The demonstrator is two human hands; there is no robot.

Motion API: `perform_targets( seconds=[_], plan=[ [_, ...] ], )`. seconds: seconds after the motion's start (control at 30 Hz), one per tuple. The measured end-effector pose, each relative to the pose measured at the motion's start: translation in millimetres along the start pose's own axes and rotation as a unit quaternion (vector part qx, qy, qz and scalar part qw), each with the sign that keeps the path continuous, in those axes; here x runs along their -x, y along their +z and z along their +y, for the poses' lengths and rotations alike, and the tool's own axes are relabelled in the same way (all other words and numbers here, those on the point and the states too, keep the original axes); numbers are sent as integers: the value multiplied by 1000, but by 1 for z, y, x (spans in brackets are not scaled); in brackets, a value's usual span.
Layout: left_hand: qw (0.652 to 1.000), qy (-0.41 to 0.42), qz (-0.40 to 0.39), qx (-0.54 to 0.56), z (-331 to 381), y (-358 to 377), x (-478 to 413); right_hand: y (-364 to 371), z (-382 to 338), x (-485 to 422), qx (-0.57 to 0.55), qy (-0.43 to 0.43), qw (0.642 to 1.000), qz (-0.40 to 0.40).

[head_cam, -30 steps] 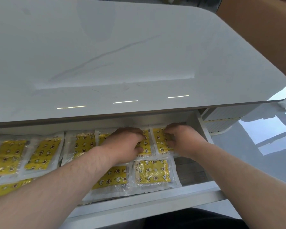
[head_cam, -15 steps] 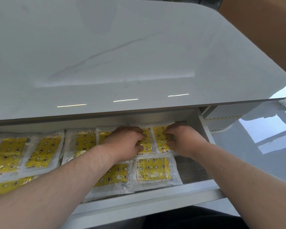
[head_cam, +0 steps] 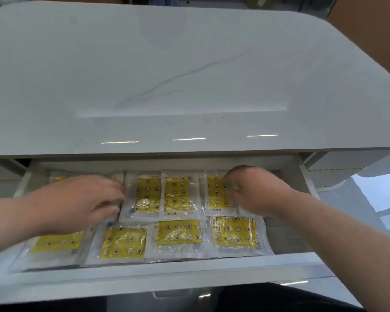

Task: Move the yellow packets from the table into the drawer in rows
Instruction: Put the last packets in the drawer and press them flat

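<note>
Head cam, only one view here. The drawer (head_cam: 167, 271) is pulled out under the white table (head_cam: 189, 75), and the yellow packets (head_cam: 178, 235) lie flat inside it in two rows.

The near row has four side by side, running left to right. In the far row I count three in plain view, with the rightmost packet (head_cam: 217, 194) partly covered. There's more clear wrapper poking out at the far left, but it's covered, so I can't get a count there.

Two hands are in the drawer. The left hand (head_cam: 81, 199) is motion-blurred. It lies on the left end of the far row with relaxed, mostly straight fingers, not clutching anything. The right hand (head_cam: 254, 190) is knuckles-up with fingers curled down onto that rightmost packet. Honestly can't tell if it's pinching or just pressing.

Three thin light streaks (head_cam: 189, 138) reflect along the table's near edge.
</note>
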State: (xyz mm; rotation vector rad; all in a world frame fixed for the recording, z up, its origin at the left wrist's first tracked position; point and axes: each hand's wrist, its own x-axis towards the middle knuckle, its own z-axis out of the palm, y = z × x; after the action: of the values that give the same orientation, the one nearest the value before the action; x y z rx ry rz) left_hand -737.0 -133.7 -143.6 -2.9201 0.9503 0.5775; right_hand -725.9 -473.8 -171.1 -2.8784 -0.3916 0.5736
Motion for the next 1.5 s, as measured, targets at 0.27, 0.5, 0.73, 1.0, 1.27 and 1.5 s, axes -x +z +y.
perform_targets(
  seconds=[0.27,0.5,0.73,1.0,1.27,1.5],
  plan=[
    [996,-89,-20,6,-19,23,-8,13,-62,-27,10,-79,997,-15],
    [995,23,-89,-46,-9,40,-27,28,-77,-31,69,-101,986,-110],
    [995,20,-85,-41,-15,45,-20,23,-78,-32,65,-103,987,-106],
    [995,-96,-23,-18,-51,28,1,19,-93,-38,43,-85,993,-67],
    [987,-149,-54,-20,-83,45,32,37,-147,-52,84,-185,975,-87],
    [984,-159,-38,-72,-88,51,36,51,-190,-67,129,-243,957,-90]
  ],
)
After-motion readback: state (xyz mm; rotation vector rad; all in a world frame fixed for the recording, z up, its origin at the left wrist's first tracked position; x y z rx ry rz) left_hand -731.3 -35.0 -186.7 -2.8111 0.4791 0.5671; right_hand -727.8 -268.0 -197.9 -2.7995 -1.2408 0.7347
